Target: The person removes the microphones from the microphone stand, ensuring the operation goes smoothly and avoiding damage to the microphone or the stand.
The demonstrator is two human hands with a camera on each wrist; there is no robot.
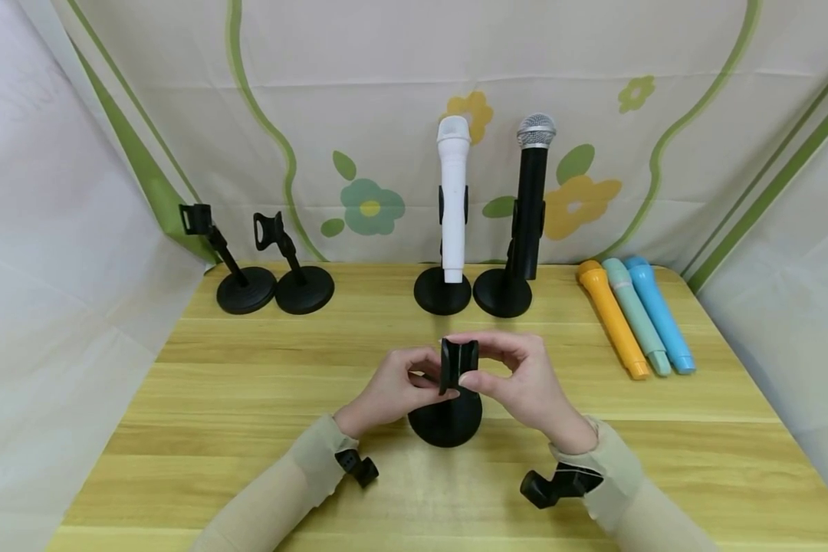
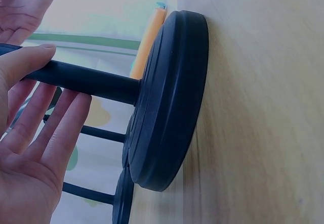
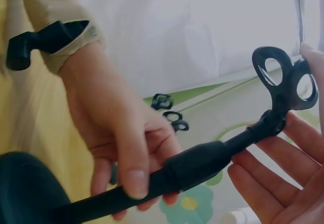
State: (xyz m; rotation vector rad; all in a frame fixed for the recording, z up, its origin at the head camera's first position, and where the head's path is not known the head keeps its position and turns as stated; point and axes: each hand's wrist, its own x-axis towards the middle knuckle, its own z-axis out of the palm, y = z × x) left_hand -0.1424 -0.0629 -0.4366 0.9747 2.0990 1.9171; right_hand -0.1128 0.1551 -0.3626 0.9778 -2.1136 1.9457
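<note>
Black stand (image 1: 445,426): is standing on the surface (image 1: 234,437), in front of the white microphone (image 1: 453,199).
Left grip (image 1: 402,383): is grasping the pole (image 2: 111,86) between thumb and fingers.
Right grip (image 1: 527,383): is pinching the vacant clip (image 1: 464,359) on top.
Clip work: its angle is apparently being adjusted.
Pole and clip next: the move is probably calling for steadying the pole and turning the clip gently.

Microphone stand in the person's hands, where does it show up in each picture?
Head: the stand is below centre, slightly right.
Left wrist: its pole runs in from the left edge to the round base near the middle.
Right wrist: it slants from lower left to its clip at upper right.
Shared landmark: the left hand, holding the stand.
</note>
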